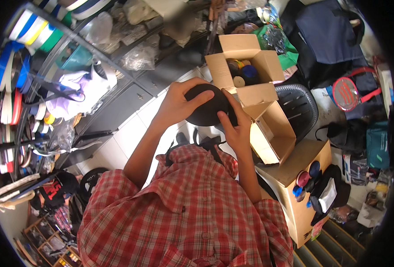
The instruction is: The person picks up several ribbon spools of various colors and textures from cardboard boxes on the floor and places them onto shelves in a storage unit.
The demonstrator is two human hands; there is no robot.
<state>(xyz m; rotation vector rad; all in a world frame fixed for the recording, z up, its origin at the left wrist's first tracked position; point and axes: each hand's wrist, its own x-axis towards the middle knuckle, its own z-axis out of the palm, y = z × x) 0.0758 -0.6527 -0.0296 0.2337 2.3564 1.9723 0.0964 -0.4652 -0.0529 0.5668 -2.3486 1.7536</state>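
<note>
In front of my chest I hold a black disc-shaped roll, which looks like wound strap. My left hand grips its left side, the thumb lying across the face and the other fingers around the far edge. On the opposite side my right hand is closed on its edge, with the thumb against the near right part. The underside of the roll is hidden. Just beyond my right hand stands an open cardboard box with several rolls inside, one of them blue.
A second open cardboard box stands to my right, beside a black chair. Nearer is a large carton with small round rolls beside it. Metal shelves at the left hold many colored rolls. White floor tiles show below.
</note>
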